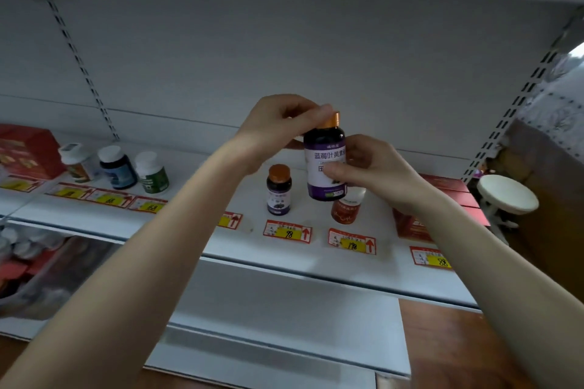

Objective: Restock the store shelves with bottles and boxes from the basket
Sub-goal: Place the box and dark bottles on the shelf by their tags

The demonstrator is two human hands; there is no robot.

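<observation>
I hold the tall dark bottle with a purple-and-white label and a coppery screw cap [325, 164] upright, clear of the white metal shelf [284, 265] and above the middle of its front edge. My left hand [278, 128] pinches the cap from above with curled fingertips. My right hand [373, 167] wraps the labelled body, thumb across the front. Below it on the shelf stand a smaller dark bottle with a purple label and an orange cap [278, 189] and, partly hidden behind my bottle, a squat orange-brown bottle with a white cap [346, 210]. Flat red boxes [410, 226] lie toward the right end.

I judge the bottle rigid and of modest weight. The glossy label could slip under a light grip, and I cannot tell glass from plastic, so I would treat it as breakable. The body is the place to carry it. The cap only serves for steadying it and turning the label forward. Setting it down calls for a free spot beside the small bottle, without knocking either neighbour.
</observation>
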